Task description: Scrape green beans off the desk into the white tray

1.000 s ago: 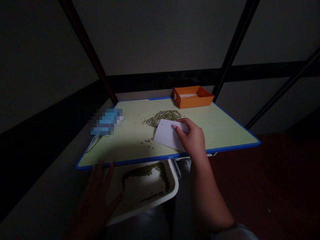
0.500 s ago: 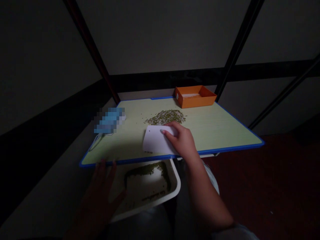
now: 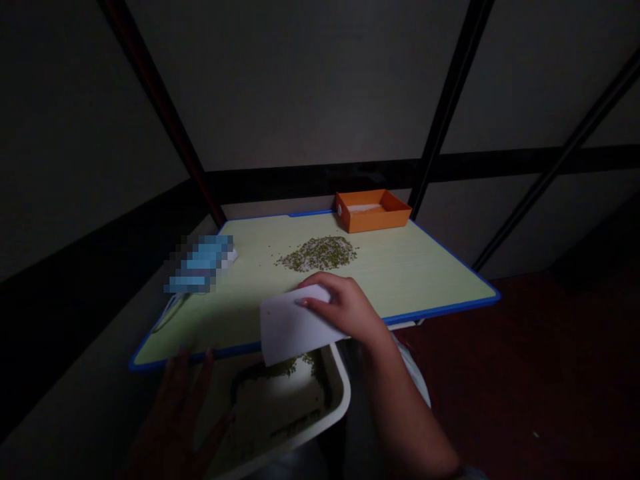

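My right hand [image 3: 343, 305] pinches a white card [image 3: 293, 325] between thumb and fingers. The card reaches over the table's blue front edge, above the white tub [image 3: 341, 393] below. Inside the tub, small green beans [image 3: 317, 373] lie along its far and right sides. Beyond my hand, a loose pile of small green and pale beans [image 3: 320, 254] is spread on the table [image 3: 425, 283]. In shadow at the left, my left hand [image 3: 175, 407] has its fingers spread beside the tub, fingertips at the table's front edge; whether it touches the tub I cannot tell.
An orange open box [image 3: 377, 220] stands at the table's back right. A blurred blue object [image 3: 200, 265] with a white cord lies on the left side. Dark-framed wall panels [image 3: 310, 87] rise behind the table, and a dark red floor [image 3: 525, 387] is at the right.
My right hand has drawn the card toward me, from the tabletop out past the front edge over the tub. My left hand stays spread beside the tub. The view has shifted slightly.
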Available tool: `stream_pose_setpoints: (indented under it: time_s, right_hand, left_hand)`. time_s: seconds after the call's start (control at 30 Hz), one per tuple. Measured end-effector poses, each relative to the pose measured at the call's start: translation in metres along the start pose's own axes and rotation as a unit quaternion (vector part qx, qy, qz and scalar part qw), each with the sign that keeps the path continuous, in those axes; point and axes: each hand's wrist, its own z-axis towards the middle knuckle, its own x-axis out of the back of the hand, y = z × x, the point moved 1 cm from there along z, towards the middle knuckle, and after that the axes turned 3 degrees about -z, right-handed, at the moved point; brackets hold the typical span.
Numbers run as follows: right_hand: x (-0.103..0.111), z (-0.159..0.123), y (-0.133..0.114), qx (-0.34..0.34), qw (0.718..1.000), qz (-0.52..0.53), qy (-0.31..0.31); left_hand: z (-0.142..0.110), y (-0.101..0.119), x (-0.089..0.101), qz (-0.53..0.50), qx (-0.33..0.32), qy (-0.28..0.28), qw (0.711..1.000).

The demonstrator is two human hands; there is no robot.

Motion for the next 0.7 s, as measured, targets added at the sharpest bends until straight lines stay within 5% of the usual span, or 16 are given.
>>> stream_pose_setpoints:
  time_s: [0.1, 0.17, 0.27, 0.37, 0.47, 0.7]
  right_hand:
    - [0.022, 0.0, 0.017, -0.024, 0.996, 0.003, 0.086]
    - [0.043, -0.004, 0.031, -0.06, 0.974, -0.016, 0.22]
    - [0.076, -0.015, 0.045, -0.134, 0.887, -0.09, 0.432]
    - [0.095, -0.025, 0.046, -0.163, 0.827, -0.173, 0.51]
    - [0.093, -0.027, 0.037, -0.163, 0.831, -0.204, 0.492]
    - [0.03, -0.01, 0.0, -0.1, 0.95, -0.165, 0.245]
  left_hand:
    - [0.0, -0.004, -0.006, -0.012, 0.001, 0.005, 1.0]
    - [-0.001, -0.006, -0.009, -0.026, 0.009, -0.003, 1.0]
    - [-0.002, -0.008, -0.012, -0.026, 0.007, -0.001, 1.0]
    - [-0.002, -0.008, -0.012, -0.01, -0.007, 0.009, 1.0]
    - [-0.001, -0.004, -0.009, 0.003, -0.007, 0.013, 1.0]
    - [-0.002, 0.002, -0.001, 0.028, -0.009, -0.008, 1.0]
